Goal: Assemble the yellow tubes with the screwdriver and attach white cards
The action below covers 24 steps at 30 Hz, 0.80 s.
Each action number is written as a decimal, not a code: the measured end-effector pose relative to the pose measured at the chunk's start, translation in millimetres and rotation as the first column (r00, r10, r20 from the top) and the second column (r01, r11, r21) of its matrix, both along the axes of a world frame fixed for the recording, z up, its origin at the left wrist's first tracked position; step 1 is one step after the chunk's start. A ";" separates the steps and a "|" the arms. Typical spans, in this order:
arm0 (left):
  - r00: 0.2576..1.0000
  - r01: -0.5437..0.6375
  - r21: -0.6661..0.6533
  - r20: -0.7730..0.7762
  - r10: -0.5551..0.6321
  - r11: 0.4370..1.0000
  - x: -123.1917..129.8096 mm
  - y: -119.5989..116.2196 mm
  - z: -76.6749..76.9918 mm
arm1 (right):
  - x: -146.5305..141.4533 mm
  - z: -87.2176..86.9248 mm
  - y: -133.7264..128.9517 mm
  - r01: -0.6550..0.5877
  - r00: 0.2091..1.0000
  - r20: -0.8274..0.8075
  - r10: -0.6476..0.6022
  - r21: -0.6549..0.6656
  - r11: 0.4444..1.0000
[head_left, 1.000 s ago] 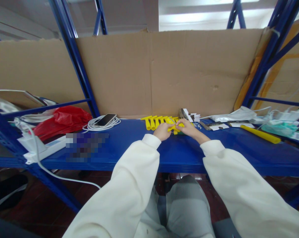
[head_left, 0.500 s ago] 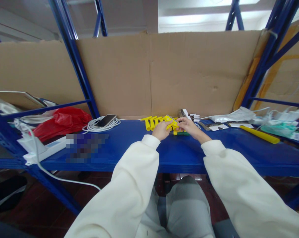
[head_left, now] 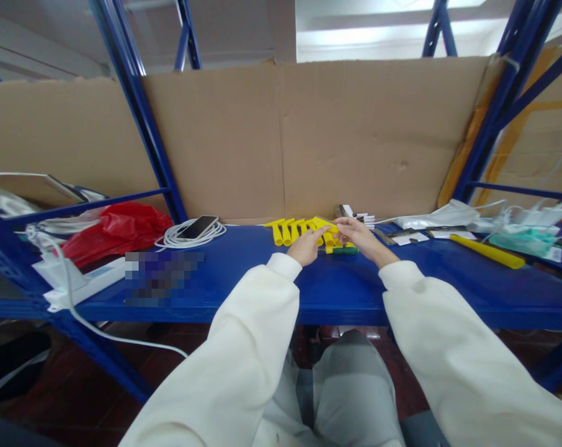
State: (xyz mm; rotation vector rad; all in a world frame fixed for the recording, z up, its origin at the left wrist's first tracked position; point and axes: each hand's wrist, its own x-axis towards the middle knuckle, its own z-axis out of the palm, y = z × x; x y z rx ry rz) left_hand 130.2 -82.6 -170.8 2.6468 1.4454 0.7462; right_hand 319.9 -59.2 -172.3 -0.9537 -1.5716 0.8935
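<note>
Both hands meet over the back middle of the blue shelf. My left hand is closed on the left side of a small yellow piece. My right hand pinches the same piece from the right; its fingertips partly hide it. Several yellow scraper-like tools lie in a row beside and behind my left hand, with handles toward me. Just below the hands rests a screwdriver with a green handle.
A phone lies on a coiled white cable, left of the tools. Farther left are a red bag and a white power strip. At right lies a long yellow tool. A cardboard sheet stands behind.
The held yellow piece looks flatter and sits slightly differently between my fingers. My hands have shifted only a little, and more of the green handle shows.
</note>
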 end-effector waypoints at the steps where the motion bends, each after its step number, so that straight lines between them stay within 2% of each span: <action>1: 1.000 0.015 0.007 0.017 -0.015 1.000 -0.5 2.6 -0.9 | 0.7 0.9 0.1 -0.010 1.000 -0.020 0.009 -0.007 1.000; 7: 0.986 0.088 0.038 0.140 -0.092 0.995 -3.8 15.1 -6.9 | 3.6 2.0 0.0 -0.027 0.999 -0.036 0.026 -0.026 0.999; 10: 0.977 0.100 0.029 0.186 -0.103 0.995 -3.9 14.9 -6.2 | 4.1 0.7 0.8 -0.024 1.000 -0.009 0.024 -0.017 1.000; 13: 0.946 0.101 -0.023 0.311 -0.089 0.995 -2.0 10.8 -3.5 | 11.1 -0.1 6.6 -0.015 1.000 0.015 0.016 -0.013 1.000; 15: 0.907 0.099 -0.136 0.420 -0.033 0.986 0.3 8.0 -2.1 | 22.9 -0.5 13.8 0.057 0.998 0.017 -0.057 0.001 0.998; 17: 0.844 0.120 -0.264 0.535 0.042 0.957 2.8 6.3 -1.0 | 40.4 -1.3 21.8 0.247 0.968 0.038 -0.248 0.021 0.969; 18: 0.800 0.143 -0.312 0.595 0.076 0.939 3.8 6.1 -0.3 | 50.3 -1.9 25.2 0.373 0.923 0.087 -0.374 0.024 0.927; 20: 0.692 0.207 -0.372 0.710 0.133 0.905 4.7 6.4 1.9 | 69.7 -3.5 29.0 0.612 0.746 0.255 -0.615 0.099 0.784; 22: 0.583 0.291 -0.413 0.792 0.183 0.863 3.9 7.1 5.3 | 84.4 -5.5 28.4 0.705 0.566 0.472 -0.676 0.147 0.694; 24: 0.501 0.376 -0.447 0.835 0.227 0.812 2.1 7.1 9.1 | 91.8 -7.3 24.7 0.759 0.429 0.616 -0.661 0.150 0.633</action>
